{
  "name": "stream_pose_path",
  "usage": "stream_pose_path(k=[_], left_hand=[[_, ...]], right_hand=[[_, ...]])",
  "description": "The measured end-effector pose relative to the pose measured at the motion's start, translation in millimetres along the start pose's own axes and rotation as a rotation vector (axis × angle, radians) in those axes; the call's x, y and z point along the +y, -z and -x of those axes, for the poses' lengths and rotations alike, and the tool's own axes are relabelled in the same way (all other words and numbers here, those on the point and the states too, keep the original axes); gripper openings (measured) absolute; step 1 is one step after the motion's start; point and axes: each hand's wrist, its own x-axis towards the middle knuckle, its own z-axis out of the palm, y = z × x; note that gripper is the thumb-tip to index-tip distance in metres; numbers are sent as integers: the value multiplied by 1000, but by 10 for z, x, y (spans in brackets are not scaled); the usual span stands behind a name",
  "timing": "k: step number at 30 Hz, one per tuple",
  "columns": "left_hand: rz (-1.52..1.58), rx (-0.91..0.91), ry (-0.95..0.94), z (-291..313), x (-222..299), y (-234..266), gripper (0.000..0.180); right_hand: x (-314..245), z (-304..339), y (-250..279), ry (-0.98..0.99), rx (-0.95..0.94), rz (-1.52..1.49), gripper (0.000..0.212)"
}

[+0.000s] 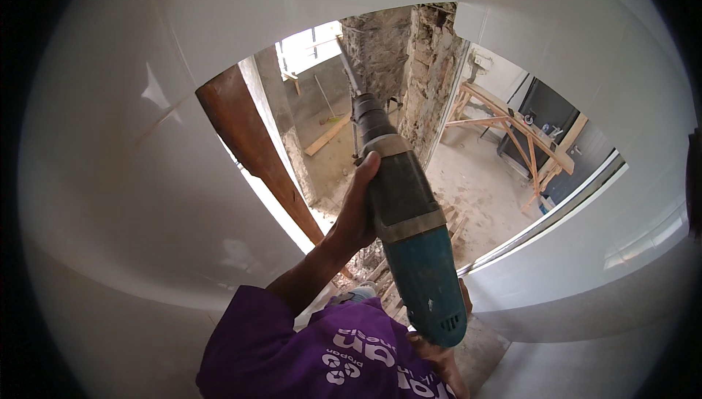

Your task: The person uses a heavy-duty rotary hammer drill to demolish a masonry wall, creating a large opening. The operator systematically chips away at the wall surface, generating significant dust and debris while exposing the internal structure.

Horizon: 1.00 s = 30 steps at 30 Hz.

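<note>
A teal and black demolition hammer stretches up and away from me, its grey chisel bit toward the rough, broken masonry wall. Whether the tip touches the wall I cannot tell. My left hand wraps the left side of the tool's dark middle housing, thumb lying along it. At the rear end, my right hand is closed behind the teal motor body, which hides most of its fingers and the handle.
A brown wooden post leans at the left. Rubble and planks lie below the tool. To the right a wooden trestle bench stands before a dark panel. Smooth white surfaces surround the opening. A bright window is at the back left.
</note>
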Motion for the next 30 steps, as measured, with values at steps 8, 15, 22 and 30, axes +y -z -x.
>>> stream_pose_path(k=[8, 15, 22, 30], left_hand=[[-60, -77, 72, -96, 139, 147, 54], [-70, -92, 106, -205, 340, 231, 59], [-74, -172, 66, -174, 481, 235, 61], [-84, -112, 90, -287, 496, 129, 59]], right_hand=[[-323, -8, -330, -41, 33, -161, 95], [-714, -287, -693, 43, 113, -229, 104], [-1171, -389, -828, 281, 170, -145, 98], [-824, -419, -752, 24, 193, -202, 92]])
